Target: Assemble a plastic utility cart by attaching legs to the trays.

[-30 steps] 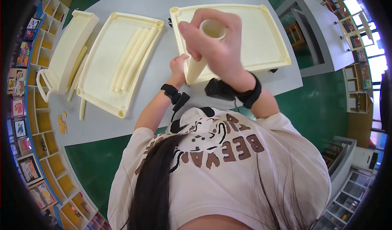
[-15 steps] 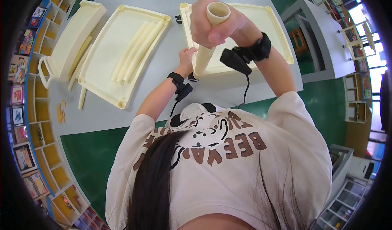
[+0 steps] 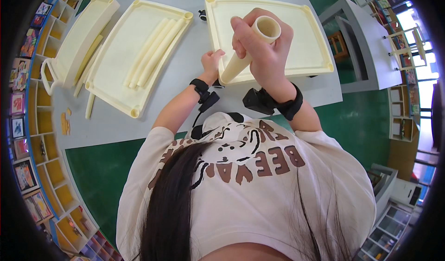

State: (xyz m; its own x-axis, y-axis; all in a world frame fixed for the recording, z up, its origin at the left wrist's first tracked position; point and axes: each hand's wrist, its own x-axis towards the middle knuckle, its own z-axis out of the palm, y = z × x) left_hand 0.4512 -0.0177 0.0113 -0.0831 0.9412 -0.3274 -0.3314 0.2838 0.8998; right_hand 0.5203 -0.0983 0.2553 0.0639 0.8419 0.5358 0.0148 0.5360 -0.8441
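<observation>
My right hand [image 3: 271, 52] is wrapped round the upper part of a cream plastic tube [image 3: 236, 67], its open end facing up. The tube stands tilted, its lower end at the near left corner of a cream shelf tray [image 3: 287, 66]; whether it sits in the corner socket I cannot tell. My left hand [image 3: 212, 65] grips that tray's left rim near the same corner, its fingertips partly hidden. A black caster [image 3: 202, 15] shows beside the tray's left side.
Left of my hands lies a second cream tray [image 3: 116, 52] with several loose tubes [image 3: 155, 52] on it. Farther left is another tray [image 3: 88, 34] with a curved handle [image 3: 46, 75]. Small tan pieces [image 3: 65, 122] lie on the grey table [image 3: 116, 133]. A grey cabinet [image 3: 366, 43] stands right.
My right hand has turned round the tube and moved right, and the tube's top has shifted right and down in view. My left hand stays at the rim.
</observation>
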